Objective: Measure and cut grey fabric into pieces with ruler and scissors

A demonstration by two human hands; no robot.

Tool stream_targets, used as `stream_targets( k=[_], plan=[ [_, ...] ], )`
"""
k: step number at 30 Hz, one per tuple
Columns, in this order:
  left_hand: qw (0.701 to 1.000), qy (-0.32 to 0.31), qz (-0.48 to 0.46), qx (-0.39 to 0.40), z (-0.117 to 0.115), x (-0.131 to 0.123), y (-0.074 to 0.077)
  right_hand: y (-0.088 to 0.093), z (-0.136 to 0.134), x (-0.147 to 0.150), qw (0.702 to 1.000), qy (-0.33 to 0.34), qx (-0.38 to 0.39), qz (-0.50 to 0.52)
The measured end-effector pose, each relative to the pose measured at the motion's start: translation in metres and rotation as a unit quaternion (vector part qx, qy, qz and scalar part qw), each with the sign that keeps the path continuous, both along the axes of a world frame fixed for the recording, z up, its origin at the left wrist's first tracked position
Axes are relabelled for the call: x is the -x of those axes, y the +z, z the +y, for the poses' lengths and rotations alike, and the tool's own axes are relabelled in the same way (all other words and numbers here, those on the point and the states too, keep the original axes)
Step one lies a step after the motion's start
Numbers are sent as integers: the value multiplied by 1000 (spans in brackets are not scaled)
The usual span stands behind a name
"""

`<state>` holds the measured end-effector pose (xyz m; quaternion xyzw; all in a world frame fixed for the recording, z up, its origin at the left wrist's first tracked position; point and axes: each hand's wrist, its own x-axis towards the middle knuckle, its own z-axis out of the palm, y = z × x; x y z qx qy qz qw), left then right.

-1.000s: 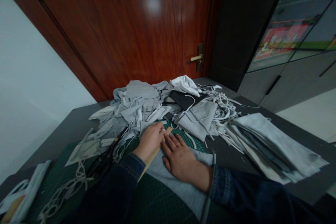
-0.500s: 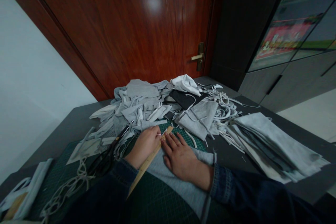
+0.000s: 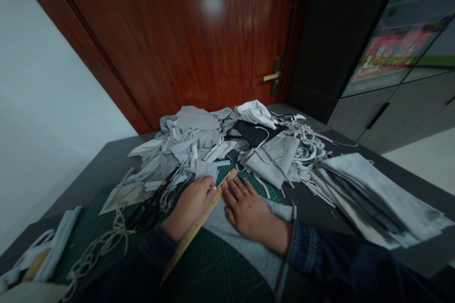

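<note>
A wooden ruler (image 3: 199, 224) lies slantwise across a piece of grey fabric (image 3: 232, 232) on a green cutting mat (image 3: 213, 265). My right hand (image 3: 247, 210) rests flat, fingers spread, its fingertips on the ruler near the far end and its palm over the fabric. Along the ruler's left edge, my left hand (image 3: 192, 206) is closed. A tiny pale bit shows at its fingertips, too small to name. Black-handled scissors (image 3: 152, 203) lie just left of my left hand.
Heaped grey fabric scraps (image 3: 192, 137) cover the back of the dark table (image 3: 121, 151). Folded cloth (image 3: 384, 199) is stacked at the right. Tangled cords (image 3: 103, 246) and rolled pale strips (image 3: 59, 241) lie at the left. A wooden door (image 3: 177, 33) stands behind.
My left hand has slid a little toward me along the ruler's edge. My right hand stays pressed on the ruler and fabric. The whole view has shifted slightly.
</note>
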<state>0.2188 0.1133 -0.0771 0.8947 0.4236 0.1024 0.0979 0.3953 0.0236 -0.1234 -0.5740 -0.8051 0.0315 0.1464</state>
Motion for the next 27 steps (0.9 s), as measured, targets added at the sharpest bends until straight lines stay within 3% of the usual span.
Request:
stream_targets(
  k=[9,21,27],
  plan=[
    [1000,-9,-14,-13,12,-24,0,-1,0,0,1000,0,-8,-11],
    [999,0,14,40,-18,37,0,-1,-1,0,1000,-2,-13,-8],
    [999,9,-6,37,-25,41,-2,-2,-2,0,1000,-1,-9,-12]
  ],
)
